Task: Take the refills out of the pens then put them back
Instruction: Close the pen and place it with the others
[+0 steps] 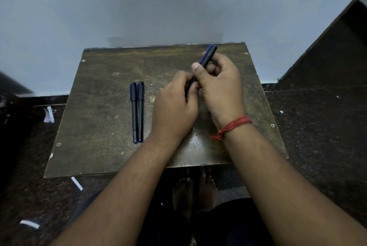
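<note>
Item: dark blue plastic pen (206,57), gripped by my left hand (174,110) and right hand (220,88) near worn brown wooden table's (99,126) far edge; no refill visible. Two matching capped pens (137,112) mid-table, untouched.

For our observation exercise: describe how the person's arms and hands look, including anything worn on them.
Both forearms are bare, with no sleeves in view. The right hand has a red thread band wound several times round its wrist, knotted with loose ends on the inner side. The left hand and its wrist carry nothing: no ring, watch or glove shows on either hand.
</note>
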Available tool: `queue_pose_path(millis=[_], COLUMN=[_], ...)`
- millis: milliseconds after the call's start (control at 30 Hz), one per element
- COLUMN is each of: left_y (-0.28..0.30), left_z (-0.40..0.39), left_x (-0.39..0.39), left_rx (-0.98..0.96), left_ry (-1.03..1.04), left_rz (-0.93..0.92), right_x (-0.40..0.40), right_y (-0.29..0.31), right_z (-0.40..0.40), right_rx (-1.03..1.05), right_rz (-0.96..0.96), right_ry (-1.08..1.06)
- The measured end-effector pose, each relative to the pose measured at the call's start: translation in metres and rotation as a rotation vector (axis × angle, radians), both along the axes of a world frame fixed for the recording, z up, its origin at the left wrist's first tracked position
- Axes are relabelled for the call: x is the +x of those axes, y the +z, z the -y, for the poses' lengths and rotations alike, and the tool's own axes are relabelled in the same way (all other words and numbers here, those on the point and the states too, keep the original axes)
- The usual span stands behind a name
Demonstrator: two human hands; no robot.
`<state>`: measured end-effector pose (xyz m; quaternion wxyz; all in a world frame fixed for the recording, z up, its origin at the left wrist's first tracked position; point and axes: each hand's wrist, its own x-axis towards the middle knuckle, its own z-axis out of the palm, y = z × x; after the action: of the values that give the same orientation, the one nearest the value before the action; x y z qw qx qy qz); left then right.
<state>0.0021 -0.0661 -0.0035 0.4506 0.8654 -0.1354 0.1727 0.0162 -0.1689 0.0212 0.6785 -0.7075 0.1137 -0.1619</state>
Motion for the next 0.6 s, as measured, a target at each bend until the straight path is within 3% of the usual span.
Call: queue_pose_path(millis=[267,400,500,600], left_y=[0.001,0.005,0.006,0.007], left_z=[0.000,-0.006,-0.015,-0.021], left_x=[-0.002,0.001,0.009,0.013], left_rx=[0.063,-0.012,-0.066,-0.100], left_ry=[-0.008,0.065,0.164,0.233], left_rz=[0.015,0.014,-0.008,-0.028], right_x=[0.004,0.007,0.005,0.002], right_y=[0.005,0.010,0.006,0.001], right_z=[0.018,0.042,0.046,0.036], right_rx=[-0.196,-0.596,-0.916,-1.080], right_rz=[-0.085,-0.053,-0.166,-0.282], right_ry=[-0.016,-0.107,-0.027,0.073])
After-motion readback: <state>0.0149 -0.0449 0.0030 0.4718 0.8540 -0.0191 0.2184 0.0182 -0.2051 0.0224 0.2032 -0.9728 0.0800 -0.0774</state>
